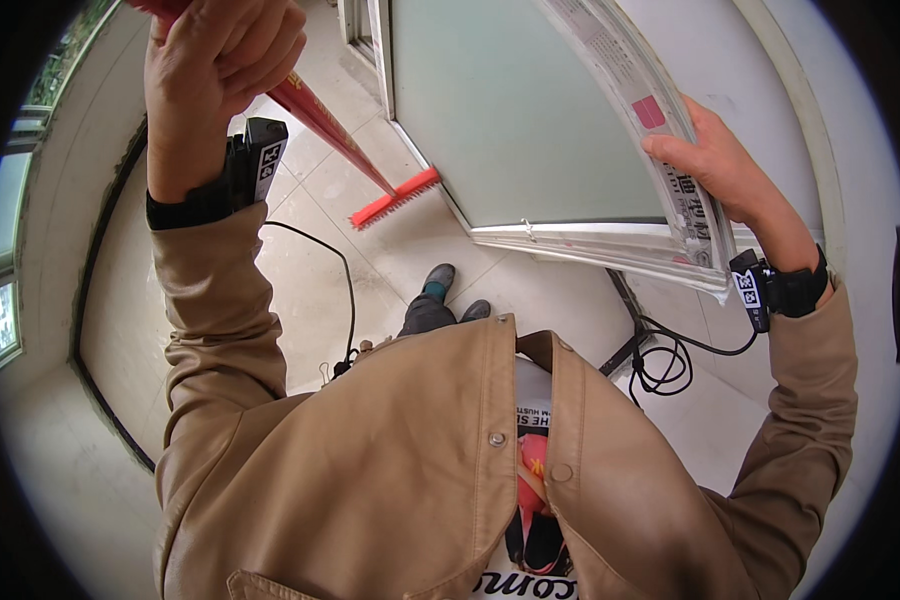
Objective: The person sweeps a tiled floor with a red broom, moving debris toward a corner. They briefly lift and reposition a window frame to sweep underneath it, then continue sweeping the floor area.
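My left hand (229, 45), raised at the upper left, is closed around the red handle (322, 124) of a long floor brush. The handle slants down to a red brush head (394, 198) with short bristles, low over or on the tiles; contact cannot be told. One end of the head is close to the bottom corner of a frosted glass door (525, 112). On the right, my right hand (709, 161) grips the door's frame edge (645, 105), thumb on the near face and fingers behind it. Printed protective film covers that frame.
Light floor tiles (322, 195) lie around my shoes (440, 281). A black cable (349, 277) hangs by my left side, and a coiled cable (664, 367) hangs at the right. Windows (4, 225) line the left wall; a white wall (750, 97) stands behind the door.
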The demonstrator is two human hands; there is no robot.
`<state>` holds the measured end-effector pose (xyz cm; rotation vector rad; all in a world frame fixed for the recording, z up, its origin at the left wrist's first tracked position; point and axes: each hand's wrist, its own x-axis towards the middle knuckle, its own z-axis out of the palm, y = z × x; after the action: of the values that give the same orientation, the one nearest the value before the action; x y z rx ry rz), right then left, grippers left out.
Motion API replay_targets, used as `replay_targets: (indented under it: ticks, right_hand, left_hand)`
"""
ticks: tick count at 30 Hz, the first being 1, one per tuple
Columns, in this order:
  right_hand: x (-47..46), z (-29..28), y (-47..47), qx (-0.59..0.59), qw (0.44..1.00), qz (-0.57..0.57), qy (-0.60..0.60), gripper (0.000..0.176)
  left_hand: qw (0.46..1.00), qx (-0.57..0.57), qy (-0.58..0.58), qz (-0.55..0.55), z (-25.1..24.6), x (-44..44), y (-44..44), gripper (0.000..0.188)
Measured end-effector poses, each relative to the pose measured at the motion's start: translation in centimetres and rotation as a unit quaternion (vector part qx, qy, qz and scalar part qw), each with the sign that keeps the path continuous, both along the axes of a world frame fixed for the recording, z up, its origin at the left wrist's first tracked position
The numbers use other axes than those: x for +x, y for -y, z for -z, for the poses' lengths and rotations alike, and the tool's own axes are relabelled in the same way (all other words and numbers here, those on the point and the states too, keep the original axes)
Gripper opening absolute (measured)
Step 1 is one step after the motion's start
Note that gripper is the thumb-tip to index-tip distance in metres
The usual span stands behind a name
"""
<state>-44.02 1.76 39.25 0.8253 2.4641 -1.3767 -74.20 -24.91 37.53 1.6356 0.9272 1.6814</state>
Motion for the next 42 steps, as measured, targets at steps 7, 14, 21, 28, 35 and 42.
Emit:
replay_targets:
  ticks: [7, 14, 21, 28, 35, 42]
  right_hand:
    - [0.2, 0.2, -0.4, -0.013, 1.000, -0.004, 0.014, 0.056]
    - [0.1, 0.0, -0.2, -0.002, 1.000, -0.002, 0.007, 0.055]
    - [0.2, 0.1, -0.2, -0.005, 1.000, 0.001, 0.009, 0.055]
    - [0.3, -0.1, -0.1, -0.005, 1.000, -0.004, 0.001, 0.054]
    - [0.1, -0.3, 0.3, 0.017, 1.000, -0.002, -0.006, 0.051]
    - [0.1, -0.1, 0.3, 0.020, 1.000, -0.008, -0.015, 0.051]
  left_hand:
    - [0.994, -0.012, 0.067, 0.083, 0.4, 1.0, 0.0, 0.035]
    - [0.993, -0.021, 0.107, 0.051, 2.7, 4.2, -0.2, 0.039]
    - [0.991, 0.013, 0.100, 0.088, 5.2, 4.3, -1.4, 0.034]
    - [0.984, -0.083, 0.147, -0.054, 8.5, 7.5, -3.9, 0.027]
    - [0.965, -0.073, 0.188, -0.170, 8.7, 5.0, -4.9, 0.038]
    - [0.934, -0.022, 0.168, -0.314, 6.8, -1.3, -4.6, 0.041]
